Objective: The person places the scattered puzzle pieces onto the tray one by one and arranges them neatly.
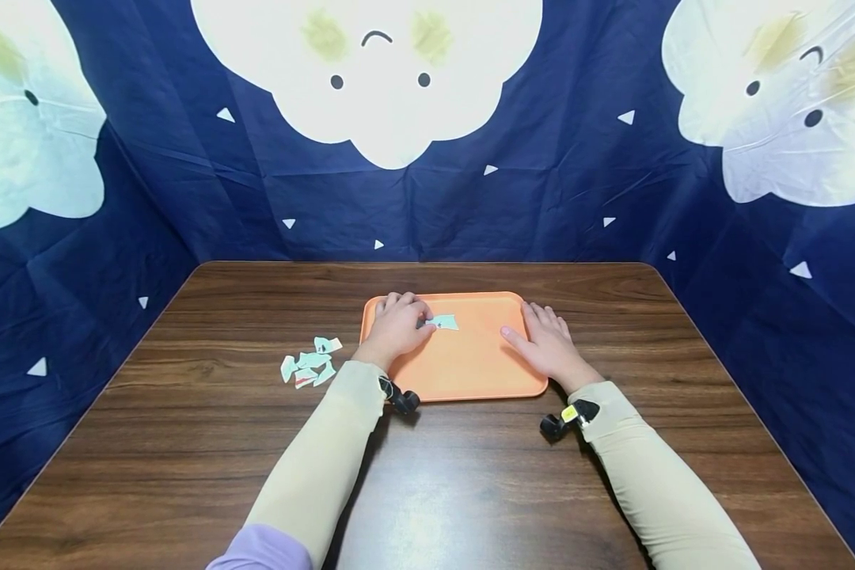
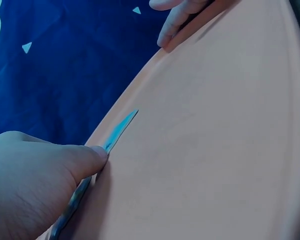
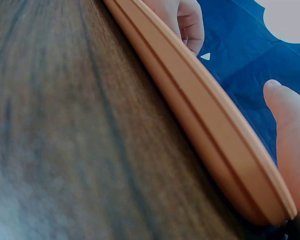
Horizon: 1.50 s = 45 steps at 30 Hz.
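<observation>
An orange tray (image 1: 463, 372) lies on the table. Near its far side is a flat, light-blue, irregular cardboard piece (image 1: 446, 321), shaped like a puzzle piece. My left hand (image 1: 399, 326) bends over the tray's left part, its thumb against the piece's edge and its fingers curled on the far side. In the left wrist view the thumb (image 2: 85, 160) touches the thin blue piece (image 2: 122, 127); part of it is hidden. At the tray's right rim my right hand (image 1: 550, 344) rests with relaxed fingers along the outside and its thumb spread over the tray.
Several similar light-blue pieces (image 1: 313, 361), some with red or dark markings, lie in a loose cluster left of the tray. The brown wooden table (image 1: 442, 475) meets a dark blue curtain (image 1: 413, 210) with white clouds behind.
</observation>
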### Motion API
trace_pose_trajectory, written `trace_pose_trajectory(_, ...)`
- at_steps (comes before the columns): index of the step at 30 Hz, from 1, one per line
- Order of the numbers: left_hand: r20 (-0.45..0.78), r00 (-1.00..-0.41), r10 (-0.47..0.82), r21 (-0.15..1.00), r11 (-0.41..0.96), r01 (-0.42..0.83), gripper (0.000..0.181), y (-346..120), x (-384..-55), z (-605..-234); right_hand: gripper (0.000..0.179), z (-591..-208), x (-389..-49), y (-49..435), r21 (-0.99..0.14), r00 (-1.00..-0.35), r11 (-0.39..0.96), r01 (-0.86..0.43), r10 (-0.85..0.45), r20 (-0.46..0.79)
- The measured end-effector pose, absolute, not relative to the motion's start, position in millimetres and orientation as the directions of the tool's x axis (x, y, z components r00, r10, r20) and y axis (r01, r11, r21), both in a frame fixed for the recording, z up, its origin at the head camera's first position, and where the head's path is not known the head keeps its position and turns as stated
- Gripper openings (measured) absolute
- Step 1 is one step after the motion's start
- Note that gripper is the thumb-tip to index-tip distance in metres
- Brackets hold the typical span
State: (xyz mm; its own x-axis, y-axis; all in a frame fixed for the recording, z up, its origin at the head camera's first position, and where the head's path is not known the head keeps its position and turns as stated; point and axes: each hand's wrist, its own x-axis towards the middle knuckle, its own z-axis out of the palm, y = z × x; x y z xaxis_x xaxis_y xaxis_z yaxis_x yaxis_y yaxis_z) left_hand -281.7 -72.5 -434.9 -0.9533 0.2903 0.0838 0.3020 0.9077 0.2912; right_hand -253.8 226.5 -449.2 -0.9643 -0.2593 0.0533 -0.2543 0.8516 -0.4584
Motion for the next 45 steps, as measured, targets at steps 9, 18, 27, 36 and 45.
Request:
trace_pose_trajectory(9,0.091,-0.947,0.307,0.350,0.881,0.319,0.032,-80,-279,-435,0.090,-450,-255,226,-0.452,-0.963,0.853,-0.260,-0.261,0.061)
trace_pose_trajectory(18,0.152,-0.943,0.296,0.418,0.845,0.333,0.035,-94,-270,-426,0.091,-450,-255,228,-0.458,-0.965,0.852,-0.254,-0.257,0.057)
trace_pose_trajectory(27,0.193,-0.940,0.280,0.442,0.831,0.338,0.037,-120,-264,-421,0.089,-450,-254,228,-0.456,-0.964,0.851,-0.260,-0.257,0.071)
trace_pose_trajectory(36,0.234,-0.951,0.203,0.457,0.840,0.292,0.035,-153,-252,-423,0.090,-452,-255,228,-0.447,-0.962,0.854,-0.266,-0.262,0.072)
trace_pose_trajectory(45,0.262,-0.952,0.160,0.479,0.835,0.272,0.033,-181,-247,-429,0.091,-452,-256,227,-0.448,-0.963,0.854,-0.265,-0.262,0.069)
